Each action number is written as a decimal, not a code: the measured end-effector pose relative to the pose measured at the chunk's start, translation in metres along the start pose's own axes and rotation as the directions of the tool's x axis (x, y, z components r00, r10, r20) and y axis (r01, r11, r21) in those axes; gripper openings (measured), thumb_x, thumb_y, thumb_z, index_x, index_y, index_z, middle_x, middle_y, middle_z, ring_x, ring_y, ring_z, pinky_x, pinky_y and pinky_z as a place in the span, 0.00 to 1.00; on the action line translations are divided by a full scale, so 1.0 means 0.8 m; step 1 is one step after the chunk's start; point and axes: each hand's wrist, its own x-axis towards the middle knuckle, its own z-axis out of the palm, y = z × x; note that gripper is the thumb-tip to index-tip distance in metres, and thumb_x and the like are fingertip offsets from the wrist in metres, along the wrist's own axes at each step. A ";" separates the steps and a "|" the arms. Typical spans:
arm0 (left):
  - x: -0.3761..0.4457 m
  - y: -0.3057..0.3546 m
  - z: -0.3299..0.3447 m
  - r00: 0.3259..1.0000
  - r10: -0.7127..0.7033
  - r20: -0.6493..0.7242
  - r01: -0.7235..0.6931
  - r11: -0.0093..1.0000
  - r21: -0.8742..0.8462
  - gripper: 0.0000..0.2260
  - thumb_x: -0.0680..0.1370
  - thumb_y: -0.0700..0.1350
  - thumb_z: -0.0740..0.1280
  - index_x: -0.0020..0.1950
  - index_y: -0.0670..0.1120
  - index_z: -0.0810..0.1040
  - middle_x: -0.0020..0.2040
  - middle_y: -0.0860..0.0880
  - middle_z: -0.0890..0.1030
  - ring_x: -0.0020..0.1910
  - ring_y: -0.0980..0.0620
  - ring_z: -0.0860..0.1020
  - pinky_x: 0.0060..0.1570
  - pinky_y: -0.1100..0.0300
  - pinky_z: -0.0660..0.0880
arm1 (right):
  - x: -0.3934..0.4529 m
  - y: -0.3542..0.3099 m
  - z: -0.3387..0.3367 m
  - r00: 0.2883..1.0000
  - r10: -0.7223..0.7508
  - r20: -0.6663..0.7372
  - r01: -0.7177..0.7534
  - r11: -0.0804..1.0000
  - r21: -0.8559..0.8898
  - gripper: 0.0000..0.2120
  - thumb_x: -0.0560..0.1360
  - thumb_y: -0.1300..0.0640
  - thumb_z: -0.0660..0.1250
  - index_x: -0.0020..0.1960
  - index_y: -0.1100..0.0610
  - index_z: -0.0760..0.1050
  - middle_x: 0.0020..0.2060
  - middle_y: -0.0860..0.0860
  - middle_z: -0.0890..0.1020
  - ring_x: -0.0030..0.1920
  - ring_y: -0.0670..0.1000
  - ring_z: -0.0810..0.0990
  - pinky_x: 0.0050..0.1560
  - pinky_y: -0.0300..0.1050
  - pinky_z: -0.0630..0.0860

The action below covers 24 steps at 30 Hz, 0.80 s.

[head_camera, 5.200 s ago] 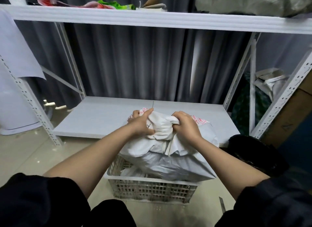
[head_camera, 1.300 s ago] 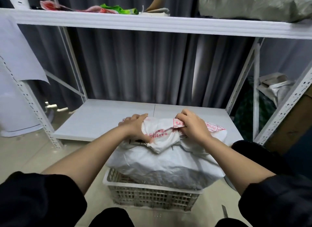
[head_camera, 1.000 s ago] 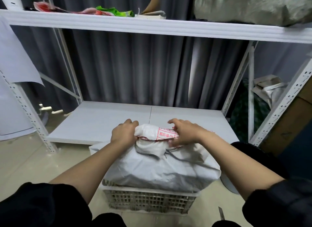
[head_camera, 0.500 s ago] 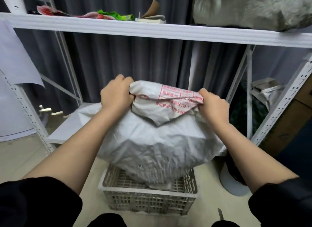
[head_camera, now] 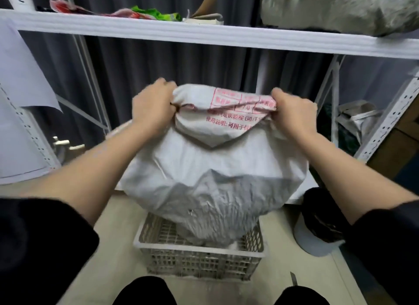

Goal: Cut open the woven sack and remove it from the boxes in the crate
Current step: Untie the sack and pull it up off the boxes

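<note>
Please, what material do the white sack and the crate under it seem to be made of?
Sack: likely woven plastic fabric, matte white-grey; it creases stiffly and carries red printing. Crate: apparently moulded plastic, off-white, dull; its walls form an open lattice grid with a solid rim.

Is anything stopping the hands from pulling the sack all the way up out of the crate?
Nothing visible. The left hand and right hand grip the woven sack directly; its bottom dips into the crate. Only the upper shelf sits overhead.
</note>
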 end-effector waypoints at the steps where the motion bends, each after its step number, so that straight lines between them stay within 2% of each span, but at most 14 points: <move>1: -0.006 0.004 0.003 0.996 -0.019 -0.092 0.018 1.000 -0.009 0.08 0.72 0.40 0.61 0.51 0.45 0.73 0.52 0.43 0.74 0.49 0.39 0.74 0.34 0.50 0.68 | -0.004 -0.002 0.002 0.996 0.083 -0.044 -0.080 0.995 0.059 0.12 0.71 0.52 0.66 0.51 0.56 0.70 0.44 0.57 0.81 0.43 0.64 0.80 0.34 0.47 0.65; 2: -0.012 0.010 0.006 0.995 -0.025 -0.098 0.024 1.000 -0.011 0.09 0.72 0.39 0.62 0.52 0.44 0.73 0.53 0.43 0.74 0.50 0.39 0.74 0.34 0.49 0.69 | -0.010 -0.007 0.010 0.995 0.097 -0.003 -0.096 0.992 0.076 0.12 0.72 0.53 0.65 0.54 0.56 0.70 0.46 0.57 0.81 0.45 0.64 0.80 0.35 0.48 0.66; 4: -0.017 0.012 0.019 0.993 0.032 0.110 -0.036 0.999 0.040 0.09 0.74 0.40 0.62 0.54 0.45 0.72 0.55 0.43 0.73 0.52 0.38 0.75 0.38 0.49 0.70 | -0.024 -0.011 0.026 0.970 -0.037 0.242 0.050 0.997 -0.050 0.13 0.73 0.54 0.63 0.56 0.57 0.69 0.47 0.59 0.81 0.46 0.64 0.80 0.37 0.49 0.69; 5: -0.012 0.005 0.021 0.982 0.065 0.180 -0.074 0.996 0.048 0.09 0.75 0.41 0.62 0.54 0.45 0.73 0.54 0.43 0.74 0.52 0.38 0.76 0.38 0.51 0.69 | -0.022 -0.010 0.022 0.962 -0.049 0.268 0.070 0.995 -0.070 0.13 0.73 0.53 0.63 0.54 0.58 0.68 0.46 0.59 0.81 0.46 0.65 0.80 0.37 0.49 0.68; 6: -0.006 -0.001 0.018 0.984 0.053 0.169 -0.057 0.998 0.019 0.08 0.74 0.41 0.62 0.53 0.45 0.73 0.53 0.43 0.74 0.50 0.39 0.76 0.37 0.52 0.67 | -0.013 -0.005 0.017 0.977 -0.043 0.210 0.056 0.997 -0.056 0.13 0.72 0.52 0.64 0.53 0.58 0.68 0.45 0.59 0.81 0.45 0.65 0.80 0.36 0.49 0.68; 9: -0.009 0.005 0.014 0.988 -0.057 -0.142 0.044 0.994 -0.098 0.08 0.72 0.38 0.62 0.51 0.45 0.73 0.52 0.44 0.73 0.49 0.41 0.74 0.32 0.51 0.67 | -0.007 -0.005 0.002 0.986 0.151 -0.068 -0.140 0.980 0.140 0.10 0.72 0.54 0.63 0.51 0.56 0.70 0.44 0.56 0.81 0.44 0.65 0.79 0.36 0.48 0.66; 10: -0.013 0.013 0.017 0.983 -0.071 -0.171 0.048 0.989 -0.137 0.09 0.71 0.37 0.62 0.51 0.44 0.73 0.53 0.44 0.73 0.49 0.41 0.73 0.33 0.50 0.68 | -0.009 -0.009 0.002 0.975 0.216 -0.058 -0.202 0.961 0.189 0.09 0.73 0.56 0.63 0.52 0.55 0.70 0.45 0.56 0.81 0.45 0.64 0.79 0.36 0.48 0.64; 13: -0.012 0.016 0.025 0.995 0.051 0.088 -0.047 0.998 -0.043 0.09 0.73 0.39 0.63 0.53 0.45 0.71 0.54 0.43 0.73 0.51 0.38 0.75 0.37 0.49 0.69 | -0.018 -0.009 0.018 0.962 0.065 0.264 -0.075 0.997 0.028 0.11 0.74 0.58 0.62 0.56 0.58 0.68 0.47 0.60 0.81 0.47 0.65 0.80 0.38 0.50 0.66; 15: 0.010 0.004 0.013 1.000 0.003 0.030 0.000 0.994 -0.107 0.09 0.72 0.40 0.61 0.52 0.45 0.71 0.53 0.43 0.73 0.50 0.38 0.75 0.37 0.49 0.69 | 0.002 -0.003 0.003 0.991 0.075 0.113 -0.077 0.997 0.014 0.13 0.74 0.55 0.62 0.56 0.57 0.69 0.48 0.61 0.81 0.47 0.66 0.80 0.37 0.49 0.64; 17: 0.011 0.007 0.003 0.980 -0.064 -0.189 0.032 0.985 -0.170 0.11 0.69 0.37 0.60 0.51 0.44 0.72 0.53 0.43 0.72 0.50 0.40 0.73 0.35 0.49 0.69 | 0.009 -0.011 -0.016 0.973 0.195 -0.121 -0.173 0.970 0.171 0.12 0.73 0.56 0.61 0.56 0.57 0.70 0.47 0.59 0.81 0.46 0.66 0.79 0.37 0.47 0.61; 18: 0.006 0.012 0.003 0.963 -0.087 -0.256 0.030 0.976 -0.216 0.12 0.67 0.36 0.59 0.50 0.43 0.72 0.53 0.42 0.73 0.50 0.40 0.73 0.35 0.48 0.69 | 0.007 -0.016 -0.016 0.948 0.271 -0.170 -0.223 0.941 0.256 0.12 0.72 0.58 0.61 0.55 0.56 0.70 0.47 0.58 0.81 0.45 0.66 0.78 0.37 0.47 0.60; 19: 0.001 0.018 0.006 0.960 -0.094 -0.263 0.029 0.969 -0.244 0.13 0.67 0.35 0.59 0.50 0.42 0.72 0.53 0.42 0.72 0.50 0.40 0.73 0.36 0.48 0.68 | 0.001 -0.021 -0.013 0.945 0.292 -0.150 -0.236 0.922 0.306 0.12 0.72 0.59 0.60 0.55 0.57 0.70 0.47 0.58 0.81 0.45 0.67 0.78 0.37 0.48 0.61; 22: -0.008 0.016 0.015 1.000 -0.009 -0.013 0.007 0.990 -0.138 0.10 0.71 0.37 0.60 0.51 0.43 0.70 0.54 0.42 0.71 0.50 0.38 0.73 0.36 0.50 0.66 | -0.016 -0.015 0.010 0.990 0.112 0.090 -0.124 0.983 0.139 0.12 0.73 0.57 0.61 0.56 0.58 0.68 0.47 0.61 0.82 0.45 0.67 0.79 0.39 0.50 0.68; 24: 0.005 0.010 -0.001 0.997 -0.017 -0.071 0.005 0.987 -0.159 0.11 0.70 0.37 0.60 0.51 0.43 0.70 0.54 0.41 0.71 0.49 0.38 0.73 0.35 0.51 0.65 | 0.000 -0.008 -0.001 0.992 0.119 -0.044 -0.112 0.983 0.143 0.13 0.72 0.56 0.62 0.55 0.57 0.68 0.46 0.59 0.82 0.45 0.66 0.79 0.38 0.49 0.66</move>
